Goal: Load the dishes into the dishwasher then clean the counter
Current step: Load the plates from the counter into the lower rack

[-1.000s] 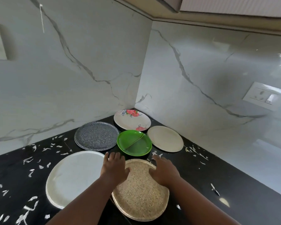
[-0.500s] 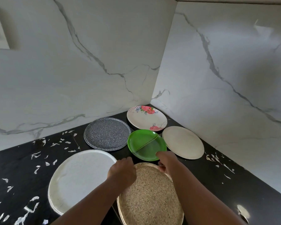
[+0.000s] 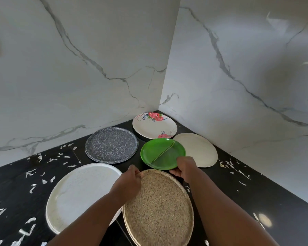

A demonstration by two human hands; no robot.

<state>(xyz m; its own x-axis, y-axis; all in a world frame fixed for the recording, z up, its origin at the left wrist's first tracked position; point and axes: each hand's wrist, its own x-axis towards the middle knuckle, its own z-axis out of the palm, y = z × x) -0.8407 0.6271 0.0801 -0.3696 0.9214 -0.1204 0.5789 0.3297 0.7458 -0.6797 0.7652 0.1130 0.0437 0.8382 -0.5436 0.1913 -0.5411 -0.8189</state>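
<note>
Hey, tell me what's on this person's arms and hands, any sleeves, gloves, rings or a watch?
Nothing is worn that the picture shows. The left hand and right hand are bare, with no gloves, and no rings or watch in view. Both forearms are bare too, right down to the bottom edge of the picture, with no sleeve showing.

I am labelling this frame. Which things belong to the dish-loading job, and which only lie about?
Job: speckled tan plate, green plate, floral plate, grey plate, white plate, cream plate, counter.
Lying about: nothing apart from the marble walls.
</note>
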